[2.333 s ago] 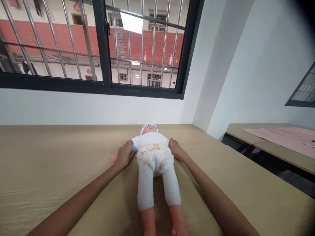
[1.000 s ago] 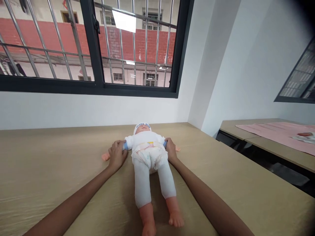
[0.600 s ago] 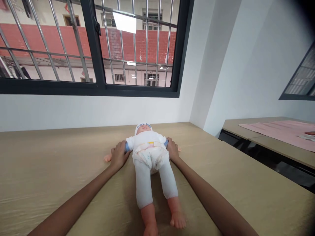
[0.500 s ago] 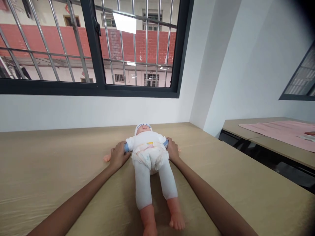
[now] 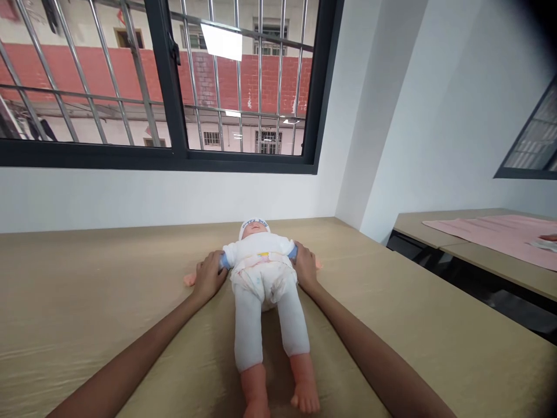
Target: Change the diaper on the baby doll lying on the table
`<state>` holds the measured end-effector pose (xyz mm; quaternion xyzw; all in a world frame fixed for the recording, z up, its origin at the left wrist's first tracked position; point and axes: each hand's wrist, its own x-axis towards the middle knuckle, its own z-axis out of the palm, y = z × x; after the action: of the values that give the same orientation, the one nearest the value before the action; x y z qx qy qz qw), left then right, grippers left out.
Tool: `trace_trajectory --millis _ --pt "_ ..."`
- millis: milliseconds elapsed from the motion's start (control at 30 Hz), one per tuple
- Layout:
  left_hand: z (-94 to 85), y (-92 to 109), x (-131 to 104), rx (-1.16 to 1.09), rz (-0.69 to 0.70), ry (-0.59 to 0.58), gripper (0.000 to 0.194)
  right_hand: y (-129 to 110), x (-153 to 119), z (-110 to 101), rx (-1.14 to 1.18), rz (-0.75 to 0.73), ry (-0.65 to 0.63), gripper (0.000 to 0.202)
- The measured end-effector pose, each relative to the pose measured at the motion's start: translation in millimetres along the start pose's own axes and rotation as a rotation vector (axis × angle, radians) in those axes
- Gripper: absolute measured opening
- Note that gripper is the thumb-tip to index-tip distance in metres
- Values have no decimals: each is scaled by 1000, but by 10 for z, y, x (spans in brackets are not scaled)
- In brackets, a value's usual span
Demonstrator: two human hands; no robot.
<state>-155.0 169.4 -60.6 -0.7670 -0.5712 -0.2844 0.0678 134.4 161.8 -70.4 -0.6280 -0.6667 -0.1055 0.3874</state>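
Observation:
A baby doll [image 5: 260, 249] lies on its back on the tan table [image 5: 130, 302], head away from me and feet towards me. It wears a white cap [image 5: 255, 222] with blue lettering, a white top with blue cuffs, white leggings and a diaper [image 5: 263, 277] over them. My left hand [image 5: 210, 275] is closed around the doll's arm on the left, by the blue cuff. Around the other arm, at its cuff, my right hand [image 5: 306, 264] is closed. The doll's small hands stick out beyond mine. My fingertips are partly hidden.
Behind the table stands a white wall [image 5: 174, 197] with a dark-framed barred window [image 5: 243, 87]. At the right, a second table [image 5: 413, 220] bears a pink cloth [image 5: 491, 232]. A white cloth and part of another person's hand [image 5: 549, 237] show at its far edge.
The doll's legs and hips have swung slightly to the left. Both my hands stay on its arms, nearly unmoved.

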Motion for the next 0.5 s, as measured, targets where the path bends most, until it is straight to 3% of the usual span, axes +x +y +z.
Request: trace_trajectory --millis 200,500 --pt "-31 55 -24 146 40 32 35 -59 -15 -15 -145 -79 -32 43" --pt "-27 42 -36 173 89 72 45 -58 -39 -45 -219 -167 -61 50"
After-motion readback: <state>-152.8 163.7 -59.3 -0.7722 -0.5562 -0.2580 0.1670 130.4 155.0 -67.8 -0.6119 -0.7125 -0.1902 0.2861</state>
